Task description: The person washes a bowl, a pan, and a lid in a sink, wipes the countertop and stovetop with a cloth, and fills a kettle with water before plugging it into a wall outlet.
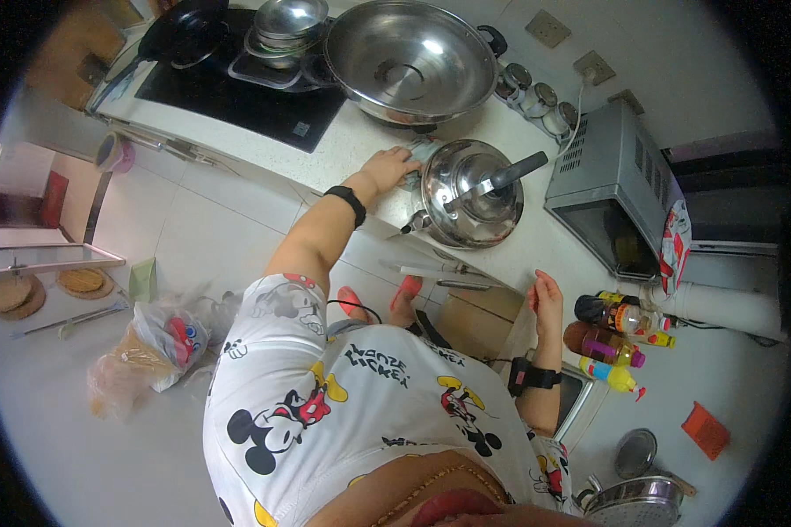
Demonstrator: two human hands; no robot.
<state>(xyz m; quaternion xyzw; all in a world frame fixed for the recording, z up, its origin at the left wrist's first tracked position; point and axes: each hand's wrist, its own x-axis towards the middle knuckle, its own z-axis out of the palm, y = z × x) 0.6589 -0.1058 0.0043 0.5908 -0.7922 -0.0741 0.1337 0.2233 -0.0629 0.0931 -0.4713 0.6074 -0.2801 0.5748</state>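
On the white countertop (369,135), my left hand (387,170) holds a grey-green cloth (424,151), its fingers bent over it. The cloth lies against the side of a shiny stainless steel kettle (472,211) with a black handle; part of the cloth is hidden by my fingers. The kettle's spout points towards my body. My right hand (546,300) hangs in the air by the counter's edge, below the microwave, with its fingers loosely bent and nothing seen in it.
A large steel wok (412,72) stands beyond the kettle. Stacked steel bowls (290,23) and a black frying pan (184,33) sit on the black cooktop (237,112). Lidded jars (539,99), a microwave (606,191) and several bottles (603,342) are at right. Plastic bags (165,342) lie at left.
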